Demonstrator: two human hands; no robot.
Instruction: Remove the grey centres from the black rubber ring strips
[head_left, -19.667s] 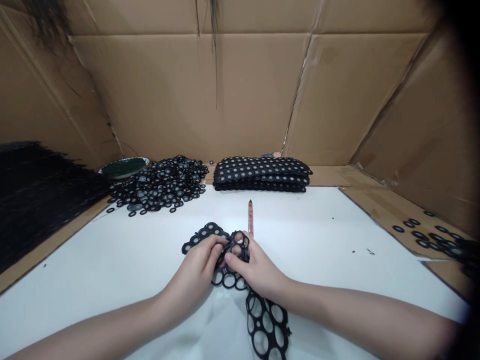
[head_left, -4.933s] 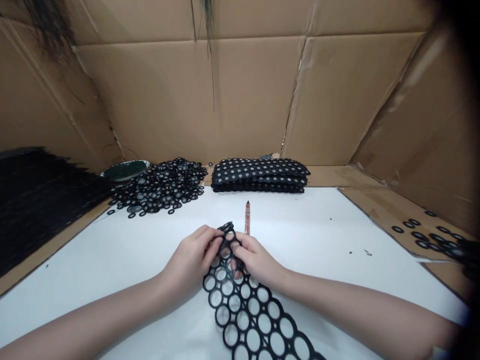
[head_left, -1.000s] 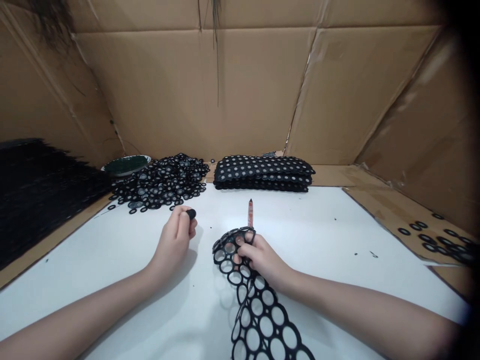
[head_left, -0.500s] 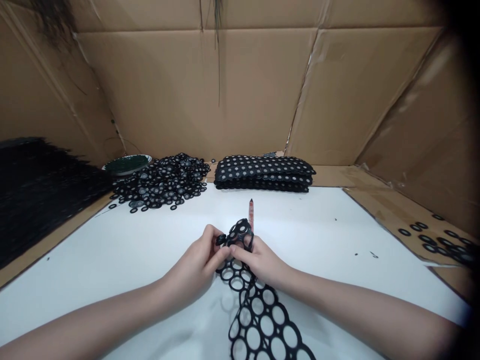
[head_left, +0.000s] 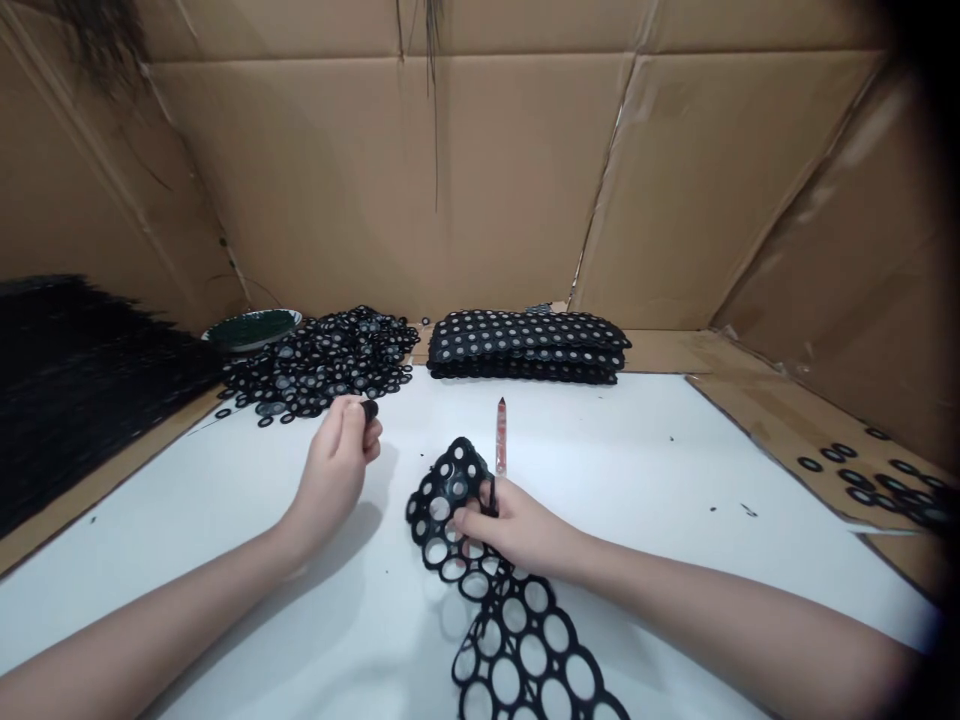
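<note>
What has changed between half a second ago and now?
The left hand left the black mesh strip and moved toward the ring pile, pinching a small black ring. The right hand still holds the strip. The pencil and stacked sheets have not moved.

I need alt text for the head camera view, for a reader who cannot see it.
Over a white table, the right hand grips a black sheet of punched-out rings, while the left hand pinches a small black ring near a pile of loose rings. A stack of unpunched sheets and a red pen lie behind, before cardboard walls.
</note>
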